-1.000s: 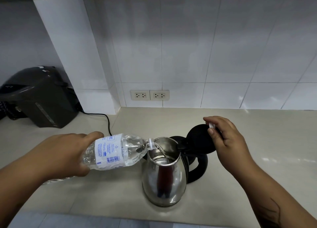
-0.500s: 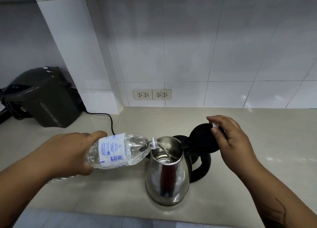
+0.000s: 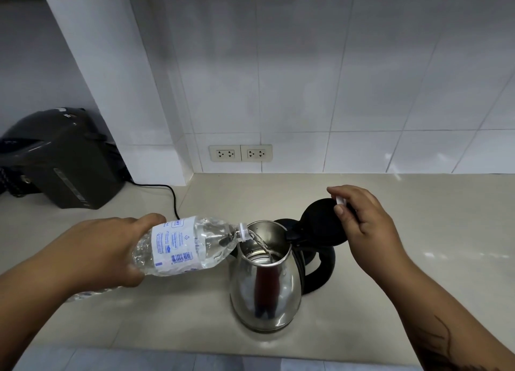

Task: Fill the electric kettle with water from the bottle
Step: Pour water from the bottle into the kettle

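Observation:
A steel electric kettle (image 3: 266, 292) with a black handle stands on the beige counter, its black lid (image 3: 320, 225) swung open to the right. My left hand (image 3: 103, 256) grips a clear plastic water bottle (image 3: 184, 248) with a white and blue label, tipped almost level, its mouth over the kettle's rim. A thin stream of water (image 3: 262, 244) runs into the kettle. My right hand (image 3: 362, 225) holds the lid open by its edge and pinches the small white bottle cap (image 3: 340, 200) between its fingers.
A dark electric water boiler (image 3: 60, 158) sits at the back left, with a black cord (image 3: 164, 195) trailing across the counter behind the bottle. Two wall sockets (image 3: 241, 153) are set in the white tiles. The counter's front edge (image 3: 223, 351) runs along the bottom.
The bottle stays tipped over the kettle and water keeps running in. Both hands hold the same places; the view has shifted only slightly.

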The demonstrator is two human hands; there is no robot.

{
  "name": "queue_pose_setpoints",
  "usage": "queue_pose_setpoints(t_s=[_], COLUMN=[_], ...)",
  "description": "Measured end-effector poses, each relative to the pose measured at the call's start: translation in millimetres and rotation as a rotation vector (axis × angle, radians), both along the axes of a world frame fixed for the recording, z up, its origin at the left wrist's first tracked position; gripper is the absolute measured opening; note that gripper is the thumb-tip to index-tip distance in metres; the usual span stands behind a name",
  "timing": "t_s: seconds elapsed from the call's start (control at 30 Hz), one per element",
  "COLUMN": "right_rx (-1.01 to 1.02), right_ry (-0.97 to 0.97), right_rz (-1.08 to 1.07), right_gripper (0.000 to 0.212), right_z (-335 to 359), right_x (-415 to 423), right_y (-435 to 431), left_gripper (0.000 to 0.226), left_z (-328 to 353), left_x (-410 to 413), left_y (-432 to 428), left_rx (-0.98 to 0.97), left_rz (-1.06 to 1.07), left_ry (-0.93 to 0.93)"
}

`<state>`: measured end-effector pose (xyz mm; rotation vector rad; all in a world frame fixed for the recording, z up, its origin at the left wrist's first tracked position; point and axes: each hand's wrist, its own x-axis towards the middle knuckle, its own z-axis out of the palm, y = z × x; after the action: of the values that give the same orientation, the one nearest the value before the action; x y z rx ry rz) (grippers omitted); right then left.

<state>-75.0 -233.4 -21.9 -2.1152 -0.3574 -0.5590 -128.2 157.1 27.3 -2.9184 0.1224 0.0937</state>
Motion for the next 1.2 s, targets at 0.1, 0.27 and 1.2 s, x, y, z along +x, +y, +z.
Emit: queue_pose_setpoints(t_s=[0.1,0.27,1.2], right_rx=[-0.014,-0.068,-0.214], right_ry=[0.003,0.022,0.155], right_rz=[0.011,0.026,0.387], right_gripper=[0.032,0.035,0.027], right_z=[4.8,13.4,105.3], right_x=[-0.9,-1.8,-28.9], right_y=[1.2,4.3,69.5], left_gripper=[0.077,0.080,0.089], left_z=[-3.0,-14.3,-4.6], left_x=[-1.5,-5.5,-40.8], left_y=[0.3,-2.4,-42.2], left_rx=[-0.027,-0.168,-0.742], left_rz=[0.013,0.059,0.054], left_ry=[0.019,0.036,0.051])
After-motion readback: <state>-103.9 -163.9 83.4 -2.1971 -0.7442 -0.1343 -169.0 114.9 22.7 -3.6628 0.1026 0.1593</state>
